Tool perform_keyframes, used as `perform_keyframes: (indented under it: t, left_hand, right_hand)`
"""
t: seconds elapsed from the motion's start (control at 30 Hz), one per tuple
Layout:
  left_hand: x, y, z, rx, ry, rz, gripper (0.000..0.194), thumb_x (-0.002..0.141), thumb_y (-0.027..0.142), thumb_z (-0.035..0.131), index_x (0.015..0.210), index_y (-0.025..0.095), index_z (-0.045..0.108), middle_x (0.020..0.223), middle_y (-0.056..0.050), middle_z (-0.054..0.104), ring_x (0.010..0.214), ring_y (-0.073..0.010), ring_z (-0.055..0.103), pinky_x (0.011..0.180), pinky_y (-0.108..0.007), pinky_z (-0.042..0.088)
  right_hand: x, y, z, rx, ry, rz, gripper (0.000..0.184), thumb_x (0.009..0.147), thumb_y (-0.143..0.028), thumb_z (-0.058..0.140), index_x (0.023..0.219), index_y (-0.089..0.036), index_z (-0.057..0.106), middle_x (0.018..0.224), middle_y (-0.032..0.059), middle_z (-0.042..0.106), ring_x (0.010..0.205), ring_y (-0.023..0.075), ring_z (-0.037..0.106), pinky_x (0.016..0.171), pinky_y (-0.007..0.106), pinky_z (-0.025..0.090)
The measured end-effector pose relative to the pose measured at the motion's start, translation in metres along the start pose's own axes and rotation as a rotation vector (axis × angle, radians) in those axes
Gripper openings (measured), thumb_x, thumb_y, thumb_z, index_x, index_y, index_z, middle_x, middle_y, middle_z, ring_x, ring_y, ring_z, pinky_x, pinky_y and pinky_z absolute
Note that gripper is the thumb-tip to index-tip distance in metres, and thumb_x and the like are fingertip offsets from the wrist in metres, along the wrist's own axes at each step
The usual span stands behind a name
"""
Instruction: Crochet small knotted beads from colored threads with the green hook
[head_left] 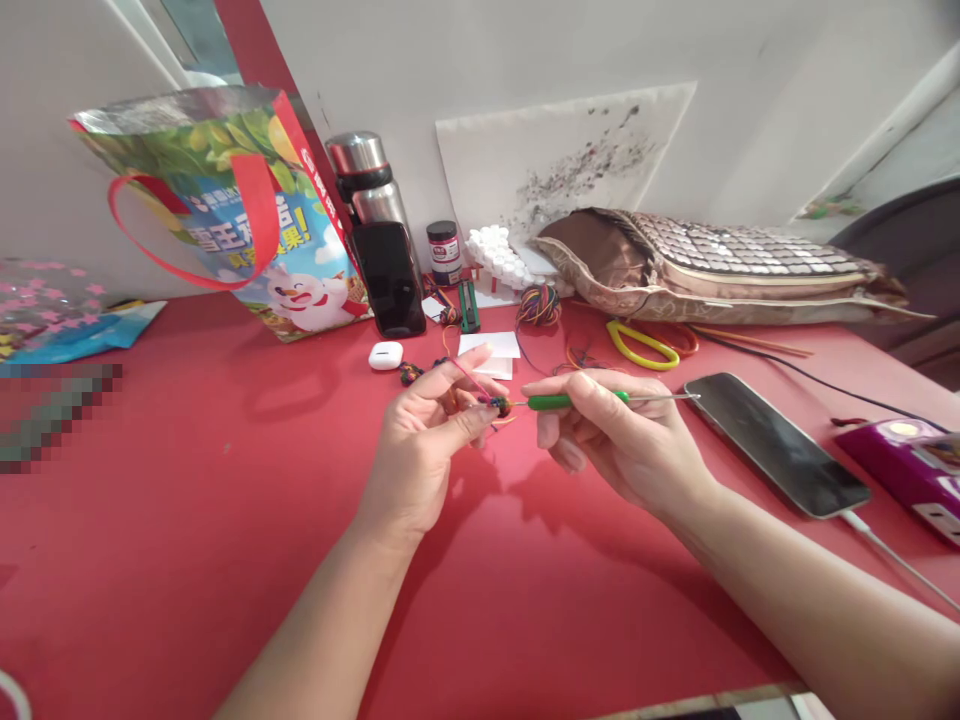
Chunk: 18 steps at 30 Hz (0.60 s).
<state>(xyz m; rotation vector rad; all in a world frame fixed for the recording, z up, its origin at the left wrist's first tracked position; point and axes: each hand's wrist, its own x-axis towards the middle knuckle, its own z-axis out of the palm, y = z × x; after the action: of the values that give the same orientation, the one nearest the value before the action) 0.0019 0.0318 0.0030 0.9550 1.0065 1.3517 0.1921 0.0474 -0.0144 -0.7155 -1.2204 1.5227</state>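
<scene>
Over the red table (187, 520), my left hand (424, 440) pinches a small multicoloured crochet piece (499, 405) between thumb and fingers, with a strand of yarn running over its forefinger. My right hand (615, 440) is closed round a crochet hook with a green handle (559, 401). The hook's tip points left and meets the crochet piece. Its metal tail sticks out to the right, toward a phone. A ball of multicoloured yarn (538, 305) lies behind the hands.
A printed gift bag (232, 220) with red handles stands at the back left, beside a steel flask (367, 185) and a leaning black phone (390, 278). White earbud case (385, 355), yellow scissors (641, 345), a quilted pouch (720, 265), a charging phone (776, 443) and a purple device (904, 470) lie around.
</scene>
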Motion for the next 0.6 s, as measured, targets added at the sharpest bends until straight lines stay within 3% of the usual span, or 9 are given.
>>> perform_keyframes:
  t: [0.07, 0.17, 0.33, 0.5, 0.6]
  left_hand:
    - [0.0007, 0.0002, -0.0023, 0.054, 0.028, 0.031, 0.013, 0.073, 0.022, 0.092, 0.085, 0.024, 0.087, 0.086, -0.003, 0.073, 0.070, -0.0139, 0.055, 0.063, -0.027, 0.046]
    - [0.0015, -0.0009, -0.0029, 0.060, 0.037, 0.024, 0.013, 0.074, 0.021, 0.091, 0.085, 0.024, 0.087, 0.082, -0.003, 0.072, 0.075, -0.0160, 0.058, 0.071, -0.029, 0.050]
    - [0.0023, -0.0035, 0.0000, 0.001, 0.032, 0.004, 0.011, 0.071, 0.018, 0.091, 0.071, 0.022, 0.080, 0.101, -0.006, 0.078, 0.088, -0.0168, 0.063, 0.090, -0.031, 0.052]
    - [0.0018, -0.0045, 0.0016, -0.052, 0.005, -0.028, 0.013, 0.068, 0.016, 0.090, 0.069, 0.021, 0.078, 0.097, -0.005, 0.078, 0.082, -0.0162, 0.065, 0.083, -0.032, 0.054]
    - [0.0024, -0.0055, 0.0018, -0.029, 0.044, -0.054, 0.014, 0.067, 0.015, 0.090, 0.078, 0.022, 0.084, 0.092, -0.004, 0.077, 0.072, -0.0131, 0.060, 0.064, -0.026, 0.048]
  right_hand:
    - [0.0027, 0.0008, -0.0005, 0.029, 0.026, 0.004, 0.041, 0.089, -0.058, 0.083, 0.087, -0.017, 0.086, 0.063, 0.0043, 0.072, 0.045, 0.0121, 0.053, 0.044, 0.028, 0.042]
    - [0.0065, 0.0034, -0.0023, 0.077, 0.043, 0.014, 0.041, 0.088, -0.058, 0.084, 0.087, -0.017, 0.086, 0.064, 0.0043, 0.073, 0.045, 0.0109, 0.052, 0.045, 0.027, 0.043]
    - [0.0086, 0.0087, -0.0051, 0.183, 0.020, 0.030, 0.031, 0.088, -0.049, 0.086, 0.090, -0.018, 0.086, 0.067, 0.0028, 0.075, 0.045, 0.0091, 0.055, 0.046, 0.024, 0.045]
    - [0.0090, 0.0055, -0.0056, 0.264, -0.062, 0.171, 0.024, 0.081, -0.037, 0.093, 0.087, -0.016, 0.084, 0.068, 0.0027, 0.077, 0.048, 0.0101, 0.061, 0.049, 0.024, 0.052]
    - [0.0101, 0.0034, -0.0052, 0.298, -0.073, 0.231, 0.023, 0.079, -0.034, 0.096, 0.085, -0.015, 0.083, 0.071, 0.0034, 0.079, 0.050, 0.0104, 0.065, 0.051, 0.024, 0.055]
